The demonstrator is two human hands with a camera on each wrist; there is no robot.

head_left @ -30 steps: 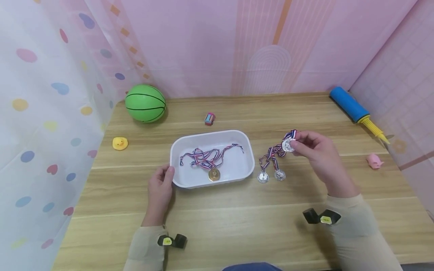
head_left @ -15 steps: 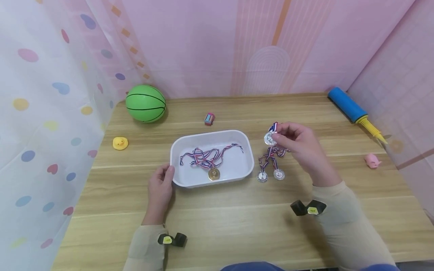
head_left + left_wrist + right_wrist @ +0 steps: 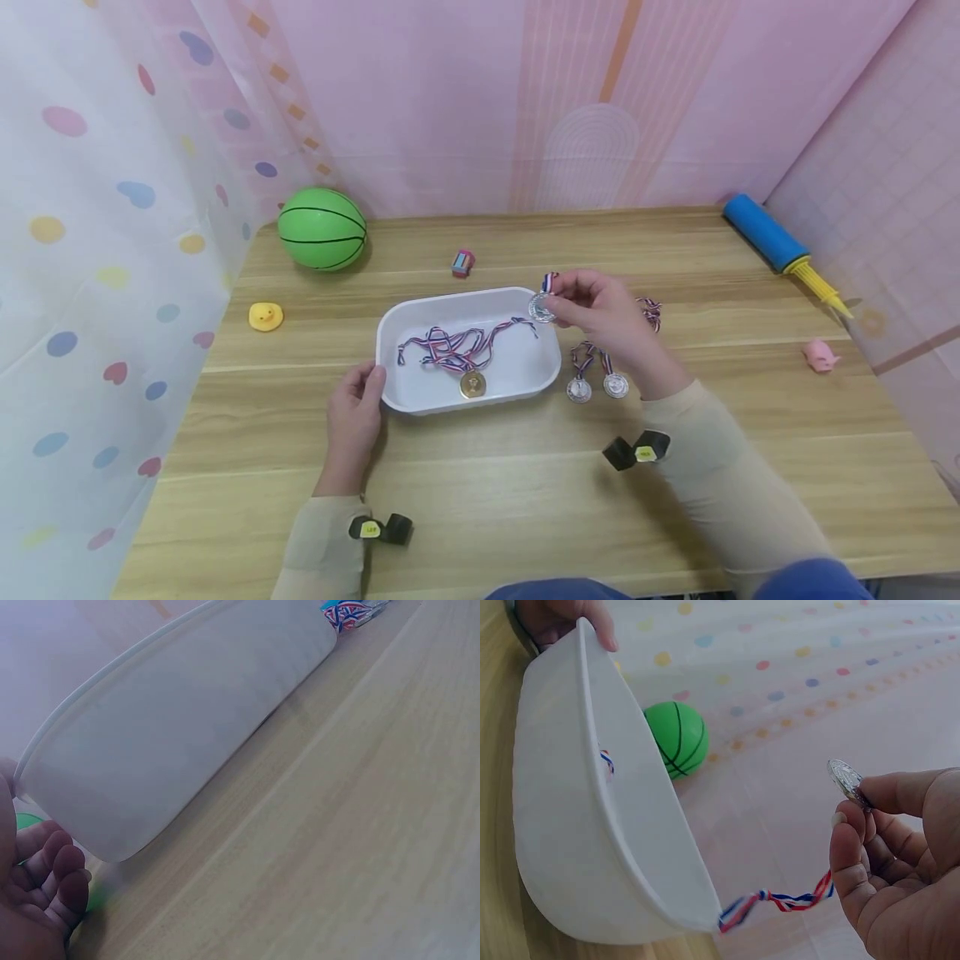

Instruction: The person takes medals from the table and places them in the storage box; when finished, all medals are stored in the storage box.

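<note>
My right hand (image 3: 600, 321) pinches a silver medal (image 3: 542, 307) between thumb and fingers, above the right end of a white plastic tray (image 3: 528, 371). In the right wrist view its striped ribbon (image 3: 791, 901) trails below the fingers. My left hand (image 3: 356, 421) holds the tray's left end, thumb over the rim and fingers outside. Inside the tray lie a gold medal (image 3: 472, 384) and tangled red, white and blue ribbons (image 3: 450, 358). Two more silver medals, a left one (image 3: 578, 390) and a right one (image 3: 616, 386), rest on the table, their ribbons partly hidden by my right hand.
A green ball (image 3: 322, 229) stands at the back left, with a yellow toy duck (image 3: 266, 317) in front. Behind the tray is a small pink and blue toy (image 3: 462, 263). At right lie a blue and yellow hand pump (image 3: 772, 237) and a pink toy pig (image 3: 821, 356).
My right hand has carried the silver medal leftward, from above the table to above the tray's right end. My left hand and the tray have stayed in place.
</note>
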